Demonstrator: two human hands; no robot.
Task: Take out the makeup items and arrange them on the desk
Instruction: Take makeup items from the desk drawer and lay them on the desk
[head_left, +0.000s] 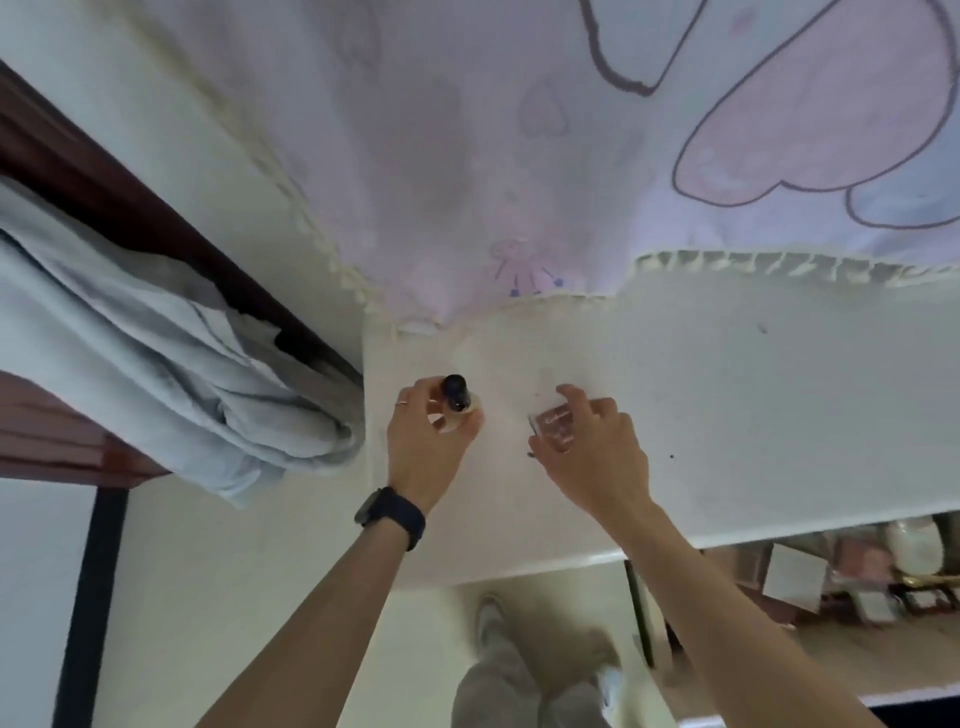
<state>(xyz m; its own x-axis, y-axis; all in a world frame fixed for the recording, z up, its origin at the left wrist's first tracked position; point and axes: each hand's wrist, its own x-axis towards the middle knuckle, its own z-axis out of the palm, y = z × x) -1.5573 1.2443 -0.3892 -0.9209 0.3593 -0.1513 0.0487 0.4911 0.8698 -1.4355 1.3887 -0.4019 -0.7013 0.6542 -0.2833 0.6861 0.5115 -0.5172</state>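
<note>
My left hand grips a small clear bottle with a black cap, standing upright on the white desk near its left edge. A dark watch sits on that wrist. Just to the right, my right hand holds a small clear case with pinkish-brown contents against the desk top; my fingers cover most of it. The two hands are a short distance apart.
A pink and lilac cartoon cloth with a fringed hem hangs behind the desk. Pale blue fabric is piled over dark wood at the left. An open drawer with several items shows under the desk's right front edge.
</note>
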